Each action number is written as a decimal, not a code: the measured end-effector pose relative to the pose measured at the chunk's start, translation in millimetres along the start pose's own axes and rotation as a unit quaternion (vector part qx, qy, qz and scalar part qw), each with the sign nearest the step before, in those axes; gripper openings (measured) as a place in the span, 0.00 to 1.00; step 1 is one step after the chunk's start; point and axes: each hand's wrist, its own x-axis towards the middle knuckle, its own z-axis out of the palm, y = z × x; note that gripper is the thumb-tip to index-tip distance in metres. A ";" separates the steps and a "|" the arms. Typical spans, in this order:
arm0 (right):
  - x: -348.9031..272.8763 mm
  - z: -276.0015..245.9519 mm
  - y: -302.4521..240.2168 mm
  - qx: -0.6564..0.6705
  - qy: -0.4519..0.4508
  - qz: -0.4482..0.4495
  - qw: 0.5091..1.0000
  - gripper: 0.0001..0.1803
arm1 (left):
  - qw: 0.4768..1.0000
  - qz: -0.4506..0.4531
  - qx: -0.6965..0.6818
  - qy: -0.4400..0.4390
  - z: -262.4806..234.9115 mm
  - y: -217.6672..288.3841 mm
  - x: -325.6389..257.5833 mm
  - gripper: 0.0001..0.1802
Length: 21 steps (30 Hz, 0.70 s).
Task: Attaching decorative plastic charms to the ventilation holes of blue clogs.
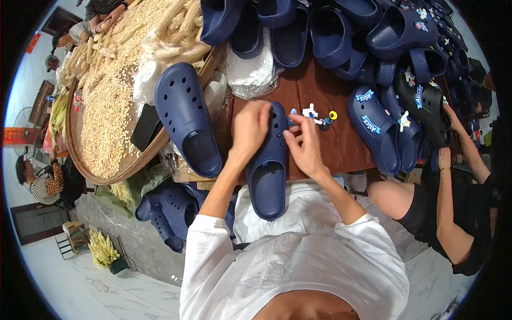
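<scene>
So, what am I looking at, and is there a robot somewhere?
No robot: just a person, bare-handed. The picture is from a fisheye camera on that person's head, looking down; such a lens bends edges. The left fingers are at the front of a plain navy clog, the right fingers at its right edge; how firmly it's held, I can't tell. On the brown-covered table lie small charms and a heap of navy clogs; a round tray of corn kernels sits left.

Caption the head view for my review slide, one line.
Left hand and right hand at a navy clog, colourful charms lying on brown cloth nearby.
</scene>
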 end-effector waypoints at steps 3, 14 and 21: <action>12.0 -20.2 -8.1 0.020 -0.010 0.011 1.000 0.33 | 0.993 -0.055 -0.069 -0.084 7.1 42.6 6.6 0.10; 7.4 -29.8 11.5 -0.065 0.006 -0.054 0.996 0.23 | 0.978 -0.042 -0.104 -0.175 35.8 38.5 -0.7 0.12; 20.6 -62.6 34.3 -0.168 0.052 -0.034 0.984 0.18 | 0.978 0.003 -0.079 -0.191 -28.9 60.3 -18.1 0.24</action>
